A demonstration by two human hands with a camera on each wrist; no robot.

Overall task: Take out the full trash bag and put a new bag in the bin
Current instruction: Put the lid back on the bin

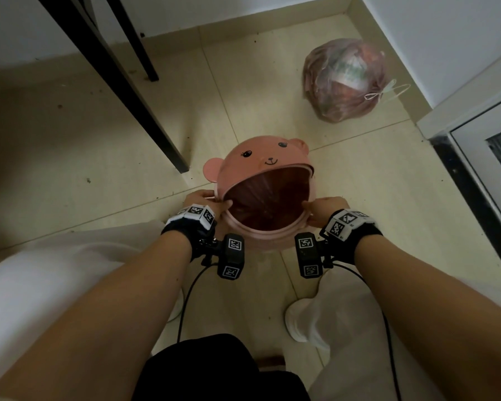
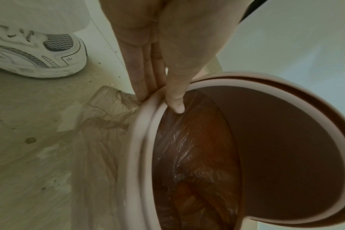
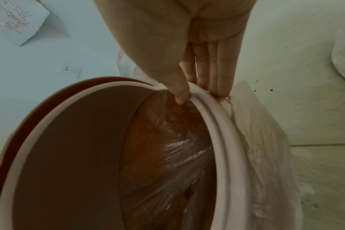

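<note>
A pink bear-faced bin (image 1: 261,157) stands on the floor just in front of me, its swing lid tipped back. A thin translucent bag (image 1: 269,204) lines the inside and drapes over the outside of the rim (image 2: 100,124) (image 3: 262,140). My left hand (image 1: 211,202) (image 2: 159,99) pinches the left side of the bin rim (image 2: 140,140), thumb inside on the bag, fingers outside. My right hand (image 1: 321,206) (image 3: 201,95) pinches the right side of the rim (image 3: 225,140) the same way. The full tied trash bag (image 1: 344,79) lies on the floor at the far right.
Black table legs (image 1: 113,82) slant down at the left, one foot close to the bin. A door frame (image 1: 475,169) runs along the right. My white shoes (image 1: 304,322) (image 2: 39,54) stand on either side behind the bin. Walls close off the far side.
</note>
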